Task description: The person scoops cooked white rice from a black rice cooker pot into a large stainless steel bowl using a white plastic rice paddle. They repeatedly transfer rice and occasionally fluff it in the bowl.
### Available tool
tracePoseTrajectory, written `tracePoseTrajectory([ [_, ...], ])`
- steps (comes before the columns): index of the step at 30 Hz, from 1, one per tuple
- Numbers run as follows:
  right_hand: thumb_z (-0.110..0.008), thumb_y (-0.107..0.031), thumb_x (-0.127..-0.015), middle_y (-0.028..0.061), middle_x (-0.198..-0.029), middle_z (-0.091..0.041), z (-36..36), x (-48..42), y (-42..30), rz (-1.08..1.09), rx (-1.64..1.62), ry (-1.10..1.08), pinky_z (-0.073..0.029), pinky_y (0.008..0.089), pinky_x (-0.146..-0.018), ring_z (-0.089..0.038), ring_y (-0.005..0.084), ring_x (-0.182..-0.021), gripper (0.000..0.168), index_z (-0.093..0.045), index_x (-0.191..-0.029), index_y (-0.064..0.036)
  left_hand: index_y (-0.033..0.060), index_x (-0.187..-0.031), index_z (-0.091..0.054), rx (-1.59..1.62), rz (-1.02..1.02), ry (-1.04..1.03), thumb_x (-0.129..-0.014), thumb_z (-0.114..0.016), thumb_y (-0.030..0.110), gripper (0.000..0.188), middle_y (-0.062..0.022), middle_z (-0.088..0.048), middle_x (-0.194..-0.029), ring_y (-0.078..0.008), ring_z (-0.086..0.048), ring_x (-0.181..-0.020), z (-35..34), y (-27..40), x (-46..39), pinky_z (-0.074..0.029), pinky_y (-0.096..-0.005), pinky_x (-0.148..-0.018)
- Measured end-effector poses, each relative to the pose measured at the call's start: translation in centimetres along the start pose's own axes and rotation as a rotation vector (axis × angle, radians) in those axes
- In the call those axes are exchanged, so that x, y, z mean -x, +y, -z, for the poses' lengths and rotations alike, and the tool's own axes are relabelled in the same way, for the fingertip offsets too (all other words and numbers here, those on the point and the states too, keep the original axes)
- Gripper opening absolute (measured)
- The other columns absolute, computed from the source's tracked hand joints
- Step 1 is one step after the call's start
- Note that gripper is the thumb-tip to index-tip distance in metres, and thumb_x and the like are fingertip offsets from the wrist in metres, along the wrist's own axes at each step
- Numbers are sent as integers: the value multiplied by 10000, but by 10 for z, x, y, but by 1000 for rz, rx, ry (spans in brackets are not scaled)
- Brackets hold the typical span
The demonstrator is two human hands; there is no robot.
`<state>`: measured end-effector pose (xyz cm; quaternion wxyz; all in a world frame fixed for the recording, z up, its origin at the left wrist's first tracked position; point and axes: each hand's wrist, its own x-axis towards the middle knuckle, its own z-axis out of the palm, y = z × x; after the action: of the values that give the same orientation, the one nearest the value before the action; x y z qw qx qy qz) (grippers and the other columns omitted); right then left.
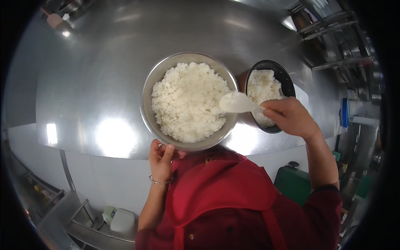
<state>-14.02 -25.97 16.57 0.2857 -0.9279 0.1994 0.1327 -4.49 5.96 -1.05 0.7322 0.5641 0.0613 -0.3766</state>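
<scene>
A wide stainless steel bowl (147, 125) full of cooked white rice (190, 100) stands near the front of the worktop. My left hand (162, 159) grips its front rim, thumb on top. In my right hand (289, 117) is a white rice paddle (237, 102), held by its handle. The paddle's blade hangs over the bowl's right rim. Just right of the bowl stands a deep dark pot (289, 82) with reddish-brown outer walls. More white rice (264, 86) fills part of it, and my right hand and the paddle hide some of that rice.
The steel worktop (90, 72) has its front edge close to my red apron (218, 187). A pink utensil (53, 20) and a metal bowl (71, 5) lie far left. Metal racks (337, 28) stand at right. Below are a green bin (292, 181) and a white plastic jug (122, 220).
</scene>
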Motion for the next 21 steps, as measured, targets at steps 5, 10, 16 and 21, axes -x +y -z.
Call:
tracePoseTrajectory([
  [5,-537,-175,-918,119,-681,-603,41,27,44,-265,-156,88,-462,311,-646,-577,181,-639,234,-648,-1077,-44,22,-1245,-331,-81,-26,76,-976,-520,102,339,-169,-655,-871,-224,-661,-689,-12,4,6,-568,-348,-632],
  [10,-482,-245,-943,156,-807,-674,43,44,112,-353,385,151,-503,436,-740,-644,348,-807,244,-635,-946,-55,33,-1462,-149,-178,-52,186,-967,-514,89,617,-194,-633,-937,-233,-649,-670,-29,11,11,-556,-350,-605],
  [16,-510,-225,-912,145,-800,-690,20,15,146,-371,603,44,-544,431,-694,-683,320,-773,230,-662,-857,-62,47,-1511,-104,-247,-38,222,-957,-501,70,682,-163,-629,-889,-205,-621,-622,-37,17,11,-518,-316,-559],
  [21,-486,-246,-914,181,-885,-687,-7,-20,161,-208,405,-123,-542,450,-756,-673,351,-848,278,-690,-881,-59,35,-1515,-79,-307,-12,178,-952,-500,59,703,-130,-628,-809,-168,-578,-561,-28,18,7,-438,-269,-491],
])
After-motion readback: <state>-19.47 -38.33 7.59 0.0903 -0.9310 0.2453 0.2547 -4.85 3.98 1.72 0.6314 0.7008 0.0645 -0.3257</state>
